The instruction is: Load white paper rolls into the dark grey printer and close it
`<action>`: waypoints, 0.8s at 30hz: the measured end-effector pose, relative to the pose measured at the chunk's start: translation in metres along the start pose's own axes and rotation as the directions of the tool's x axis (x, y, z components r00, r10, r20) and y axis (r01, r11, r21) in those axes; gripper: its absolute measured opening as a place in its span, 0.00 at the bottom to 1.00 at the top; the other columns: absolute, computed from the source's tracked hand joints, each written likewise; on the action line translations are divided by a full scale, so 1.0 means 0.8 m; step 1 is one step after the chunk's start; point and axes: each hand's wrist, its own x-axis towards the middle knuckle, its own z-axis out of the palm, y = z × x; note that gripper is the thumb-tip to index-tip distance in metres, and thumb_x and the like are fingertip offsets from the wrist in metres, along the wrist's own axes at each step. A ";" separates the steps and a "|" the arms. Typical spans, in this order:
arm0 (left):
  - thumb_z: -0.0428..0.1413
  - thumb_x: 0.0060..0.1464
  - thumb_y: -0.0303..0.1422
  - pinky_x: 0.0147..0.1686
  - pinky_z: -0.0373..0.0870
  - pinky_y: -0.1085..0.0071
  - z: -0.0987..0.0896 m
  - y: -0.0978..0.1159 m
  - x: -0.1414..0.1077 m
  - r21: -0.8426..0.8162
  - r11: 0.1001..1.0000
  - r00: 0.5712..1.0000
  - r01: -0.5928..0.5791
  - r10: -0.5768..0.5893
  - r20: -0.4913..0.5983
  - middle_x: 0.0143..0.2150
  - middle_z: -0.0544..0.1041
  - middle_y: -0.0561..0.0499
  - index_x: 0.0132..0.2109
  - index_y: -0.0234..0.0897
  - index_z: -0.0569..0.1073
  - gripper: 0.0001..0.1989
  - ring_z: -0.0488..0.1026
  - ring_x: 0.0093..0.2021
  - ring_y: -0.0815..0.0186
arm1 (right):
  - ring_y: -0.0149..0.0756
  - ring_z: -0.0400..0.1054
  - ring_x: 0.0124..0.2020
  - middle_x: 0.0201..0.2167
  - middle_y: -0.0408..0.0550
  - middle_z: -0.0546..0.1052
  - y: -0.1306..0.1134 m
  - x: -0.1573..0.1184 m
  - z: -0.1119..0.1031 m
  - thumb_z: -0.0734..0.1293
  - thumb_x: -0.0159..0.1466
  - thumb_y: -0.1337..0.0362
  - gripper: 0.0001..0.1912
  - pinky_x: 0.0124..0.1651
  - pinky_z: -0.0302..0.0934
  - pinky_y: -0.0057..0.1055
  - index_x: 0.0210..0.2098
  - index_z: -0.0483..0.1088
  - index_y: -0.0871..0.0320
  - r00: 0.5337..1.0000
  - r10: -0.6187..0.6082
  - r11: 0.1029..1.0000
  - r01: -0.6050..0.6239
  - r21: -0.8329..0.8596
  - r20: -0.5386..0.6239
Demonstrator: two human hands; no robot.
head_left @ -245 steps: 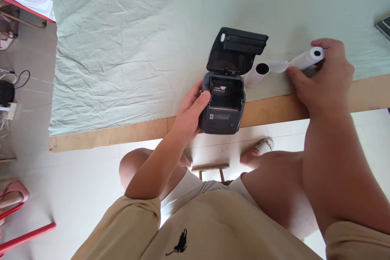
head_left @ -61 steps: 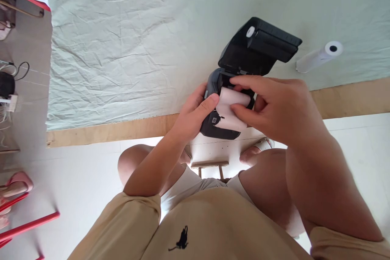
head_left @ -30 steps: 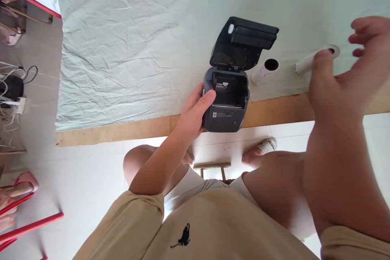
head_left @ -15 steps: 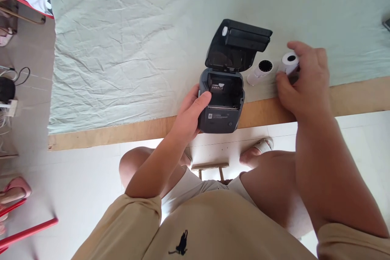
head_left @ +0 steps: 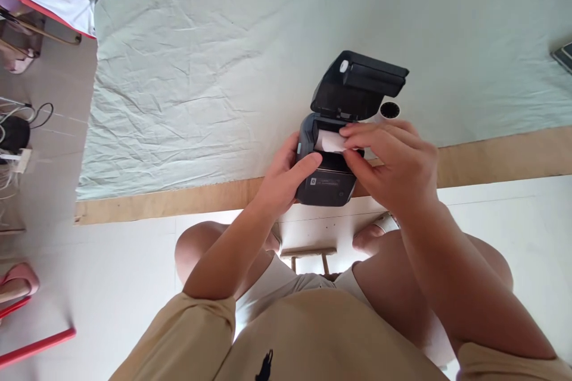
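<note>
The left hand gripped the open printer over the table's wooden edge; the right hand pinched a paper roll in its bay. Bare cloth spread widely beyond the lid.

The table is spread with a pale grey-green cloth, which stops short of the near side; there a bare strip of light brown wood runs along the edge; the cloth is finely creased on the left, with smoother stretches toward the middle and right; its far side runs out of view. Near the front, a little right of the middle, a white roll stands on the cloth, its dark, round end facing up (its lower part is hidden from view); well apart from it, at the far right, lies a dark object with straight edges, cut off by the border and too little shown to identify.
</note>
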 end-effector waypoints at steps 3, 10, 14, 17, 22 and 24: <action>0.76 0.58 0.57 0.40 0.84 0.65 0.001 0.000 -0.001 -0.008 1.000 1.000 -0.023 0.023 -0.016 0.52 0.89 0.47 0.59 0.44 0.81 0.32 0.87 0.45 0.57 | 0.49 0.90 0.43 0.38 0.37 0.91 0.000 0.002 -0.002 0.71 0.72 0.72 0.13 0.45 0.77 0.52 0.37 0.76 0.44 0.997 -0.054 0.998 0.055 0.023 -0.057; 0.81 0.50 0.53 0.65 0.86 0.57 -0.013 -0.008 0.008 0.121 0.985 0.990 -0.127 0.118 0.078 0.77 0.80 0.43 0.79 0.49 0.67 0.56 0.84 0.71 0.45 | 0.45 0.85 0.41 0.31 0.38 0.85 -0.002 -0.006 -0.003 0.72 0.72 0.67 0.08 0.46 0.71 0.49 0.38 0.73 0.47 0.983 -0.180 0.979 0.175 0.105 0.038; 0.82 0.46 0.53 0.71 0.84 0.47 -0.021 -0.013 0.015 0.165 0.978 0.988 -0.128 0.111 0.108 0.77 0.79 0.39 0.81 0.47 0.65 0.62 0.81 0.74 0.38 | 0.46 0.78 0.38 0.38 0.46 0.81 0.013 -0.014 -0.005 0.69 0.73 0.65 0.07 0.38 0.69 0.46 0.48 0.76 0.45 0.981 -0.042 0.991 0.066 0.119 -0.191; 0.82 0.45 0.55 0.72 0.82 0.43 -0.029 -0.017 0.018 0.213 0.959 0.974 -0.185 0.151 0.166 0.76 0.79 0.38 0.82 0.49 0.64 0.63 0.80 0.74 0.36 | 0.47 0.81 0.44 0.64 0.55 0.79 0.021 -0.019 -0.004 0.67 0.77 0.54 0.23 0.41 0.74 0.48 0.69 0.70 0.41 0.979 0.106 0.993 -0.094 0.074 -0.177; 0.81 0.46 0.55 0.65 0.86 0.43 -0.034 -0.020 0.015 0.212 0.946 0.962 -0.244 0.209 0.178 0.73 0.81 0.41 0.85 0.56 0.59 0.66 0.84 0.69 0.37 | 0.42 0.81 0.37 0.51 0.49 0.83 0.018 -0.017 -0.003 0.67 0.77 0.45 0.20 0.37 0.69 0.44 0.64 0.74 0.41 0.957 0.088 0.988 -0.049 0.144 -0.277; 0.81 0.48 0.52 0.66 0.85 0.43 -0.029 -0.016 0.010 0.184 0.957 0.969 -0.226 0.202 0.139 0.73 0.81 0.42 0.84 0.55 0.61 0.63 0.84 0.69 0.38 | 0.39 0.77 0.31 0.35 0.43 0.79 0.014 -0.018 -0.003 0.67 0.78 0.49 0.11 0.33 0.66 0.41 0.54 0.76 0.43 0.956 0.086 0.980 -0.030 0.196 -0.281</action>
